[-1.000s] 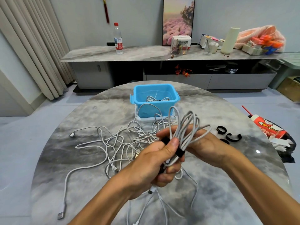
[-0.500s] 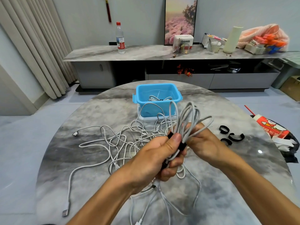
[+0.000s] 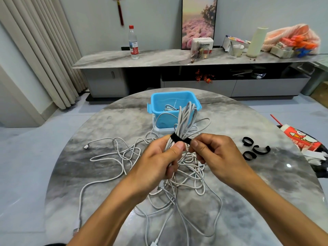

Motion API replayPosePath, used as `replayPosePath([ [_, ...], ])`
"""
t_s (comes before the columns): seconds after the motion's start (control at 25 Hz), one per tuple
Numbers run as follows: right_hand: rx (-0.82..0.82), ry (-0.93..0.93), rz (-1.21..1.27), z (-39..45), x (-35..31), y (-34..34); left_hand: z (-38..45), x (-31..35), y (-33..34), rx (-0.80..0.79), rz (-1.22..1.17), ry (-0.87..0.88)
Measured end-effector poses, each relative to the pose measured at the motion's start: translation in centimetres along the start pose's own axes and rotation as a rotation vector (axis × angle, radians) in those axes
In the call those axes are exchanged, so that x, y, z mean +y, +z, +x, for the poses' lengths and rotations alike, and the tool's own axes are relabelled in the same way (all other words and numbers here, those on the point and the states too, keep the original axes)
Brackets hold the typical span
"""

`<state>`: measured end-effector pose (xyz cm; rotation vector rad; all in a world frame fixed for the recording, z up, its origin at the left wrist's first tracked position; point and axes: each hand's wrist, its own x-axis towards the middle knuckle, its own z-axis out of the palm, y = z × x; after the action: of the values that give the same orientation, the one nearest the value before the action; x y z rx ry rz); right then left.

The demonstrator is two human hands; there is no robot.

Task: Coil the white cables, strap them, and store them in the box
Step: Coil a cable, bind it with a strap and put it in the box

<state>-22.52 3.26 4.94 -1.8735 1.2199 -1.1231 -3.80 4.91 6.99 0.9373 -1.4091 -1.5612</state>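
My left hand [image 3: 159,158] grips a coiled white cable [image 3: 186,119] held upright above the round marble table [image 3: 106,125]. A black strap [image 3: 179,139] runs round the coil just above my left thumb. My right hand [image 3: 213,153] pinches the strap's free end at the right of the coil. Behind the coil stands the blue box [image 3: 174,103], open, with a coiled cable inside. Several loose white cables [image 3: 124,153] lie tangled on the table under and to the left of my hands.
Three more black straps [image 3: 255,150] lie on the table to the right of my hands. A red and white packet [image 3: 301,139] sits at the table's right edge. A long sideboard [image 3: 177,57] with a bottle and clutter stands behind the table.
The coil has turned upright and now stands in front of the box. My right hand has come out from behind the coil and now pinches the strap's end at the right.
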Motion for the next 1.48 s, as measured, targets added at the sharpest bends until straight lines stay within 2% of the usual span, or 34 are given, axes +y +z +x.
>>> replayPosePath([
  [0.08, 0.016, -0.005, -0.034, -0.1, -0.3, 0.3, 0.2, -0.3, -0.1, 0.046, -0.010, 0.012],
  [0.2, 0.049, -0.014, -0.079, -0.4, -0.7, 0.4, 0.6, -0.8, -0.7, 0.161, 0.152, 0.087],
  [0.32, 0.054, 0.067, -0.006, -0.5, -0.8, 0.3, 0.8, -0.8, -1.2, 0.236, 0.176, 0.112],
  [0.4, 0.025, 0.140, 0.122, -0.4, -0.6, 0.3, 0.8, -0.7, -0.9, 0.213, 0.098, 0.126],
  [0.56, 0.015, 0.234, 0.290, -0.2, -0.4, 1.6, 0.9, -0.3, -0.2, 0.136, -0.280, 0.068],
  [0.72, 0.085, 0.108, 0.131, -0.5, -0.9, 2.8, 1.1, -0.1, 0.0, 0.164, -0.538, 0.020],
  [1.08, 0.121, 0.049, 0.025, -0.9, -1.9, 2.5, 1.3, -0.3, 0.0, 0.302, -0.349, 0.032],
  [1.32, 0.144, 0.343, 0.411, -0.4, -1.9, 2.0, 1.3, -0.4, 0.0, 0.226, -0.470, -0.013],
  [1.48, 0.294, 0.183, 0.262, -0.3, -2.1, -0.8, 1.5, 1.1, -3.7, 0.355, -0.610, 0.022],
])
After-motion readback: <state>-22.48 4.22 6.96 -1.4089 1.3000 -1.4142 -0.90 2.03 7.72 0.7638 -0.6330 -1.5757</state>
